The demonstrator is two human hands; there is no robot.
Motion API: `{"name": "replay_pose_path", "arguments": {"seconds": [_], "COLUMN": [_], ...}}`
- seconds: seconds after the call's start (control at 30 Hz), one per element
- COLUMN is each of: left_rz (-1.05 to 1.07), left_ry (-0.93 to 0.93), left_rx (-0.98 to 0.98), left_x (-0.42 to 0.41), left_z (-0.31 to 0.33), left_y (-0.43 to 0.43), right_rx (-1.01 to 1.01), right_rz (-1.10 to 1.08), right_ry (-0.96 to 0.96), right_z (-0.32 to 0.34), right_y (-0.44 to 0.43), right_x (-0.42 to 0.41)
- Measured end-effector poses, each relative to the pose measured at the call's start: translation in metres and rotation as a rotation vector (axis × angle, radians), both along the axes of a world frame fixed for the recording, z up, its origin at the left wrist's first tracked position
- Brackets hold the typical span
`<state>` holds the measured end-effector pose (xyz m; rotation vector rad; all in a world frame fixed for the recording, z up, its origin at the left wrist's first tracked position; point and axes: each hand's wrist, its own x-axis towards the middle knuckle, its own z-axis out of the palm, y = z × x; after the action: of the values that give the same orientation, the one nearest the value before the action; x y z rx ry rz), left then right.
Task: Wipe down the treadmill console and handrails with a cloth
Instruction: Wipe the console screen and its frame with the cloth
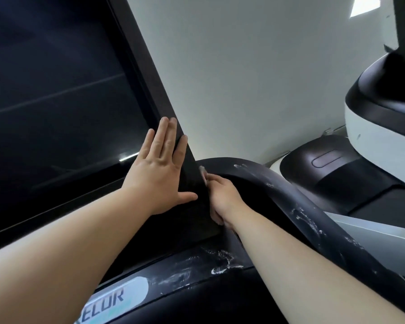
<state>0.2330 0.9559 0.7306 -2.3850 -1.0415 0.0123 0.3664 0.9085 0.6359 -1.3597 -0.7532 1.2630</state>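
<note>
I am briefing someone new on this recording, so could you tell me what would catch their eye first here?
The big dark screen fills the left, with the left hand pressed flat on its right frame. Beside it, the right hand reaches behind that edge, a scrap of cloth showing. White smears streak the curved black handrail at right.

Behind everything stands a plain wall (pixel 255 78), pale grey-white and smooth, without pictures or marks. It is brighter toward the upper right, where a small patch of strong light (pixel 364 5) shows at the top edge, and it becomes darker lower down. At the right side stands another exercise machine (pixel 381 127), with a rounded white body and dark trim. Its dark base (pixel 325 164) lies lower, near the wall, and carries an oval recessed panel (pixel 329 159) on top.
</note>
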Motion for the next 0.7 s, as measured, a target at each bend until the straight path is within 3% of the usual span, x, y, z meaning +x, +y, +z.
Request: {"name": "replay_pose_path", "arguments": {"seconds": [0.23, 0.37, 0.47, 0.57, 0.7], "left_rz": [0.038, 0.156, 0.196, 0.205, 0.261], "left_ry": [-0.020, -0.084, -0.086, -0.042, -0.083], "left_rx": [0.077, 0.111, 0.082, 0.068, 0.049], "left_x": [-0.007, -0.004, 0.005, 0.007, 0.011], "left_z": [0.031, 0.065, 0.084, 0.100, 0.118], "left_y": [0.005, 0.025, 0.035, 0.041, 0.052], "right_rx": [0.207, 0.069, 0.030, 0.023, 0.303], "right_rz": [0.119, 0.202, 0.212, 0.285, 0.336], "right_ry": [0.246, 0.033, 0.031, 0.090, 0.232], "right_z": [0.057, 0.021, 0.015, 0.053, 0.131], "right_y": [0.056, 0.029, 0.033, 0.067, 0.116], "right_x": [0.008, 0.007, 0.007, 0.003, 0.009]}}
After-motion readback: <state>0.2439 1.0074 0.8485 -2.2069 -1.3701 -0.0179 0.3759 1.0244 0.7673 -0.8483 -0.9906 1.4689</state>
